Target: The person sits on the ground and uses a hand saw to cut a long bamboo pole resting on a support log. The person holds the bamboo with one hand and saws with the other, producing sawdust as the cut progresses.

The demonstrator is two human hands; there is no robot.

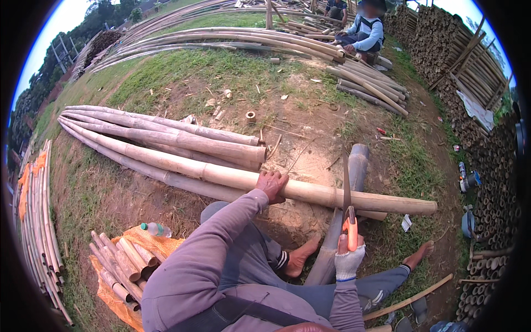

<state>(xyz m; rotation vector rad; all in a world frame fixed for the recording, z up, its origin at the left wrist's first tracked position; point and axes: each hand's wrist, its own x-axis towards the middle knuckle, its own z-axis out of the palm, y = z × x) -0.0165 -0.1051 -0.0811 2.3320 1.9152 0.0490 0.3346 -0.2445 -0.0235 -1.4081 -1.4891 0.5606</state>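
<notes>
A long pale bamboo pole (315, 192) lies across a thicker grey bamboo piece (358, 163) on the ground. My bare left hand (271, 186) is closed over the top of this pole. In a white knit glove, my right hand (350, 261) grips the orange handle of a handsaw (349, 224). The saw's narrow blade stands across the pole, to the right of my left hand. How deep it sits in the bamboo, I cannot tell. Beneath the pole, another bamboo pole (371, 214) pokes out at the right.
More bamboo poles (210, 143) lie to the left. Cut lengths (124, 260) rest on an orange mesh sack (105, 293), beside a plastic bottle (156, 229). Tall bamboo stacks (437, 47) line the right side. Another person (368, 33) sits at the back right near cut poles.
</notes>
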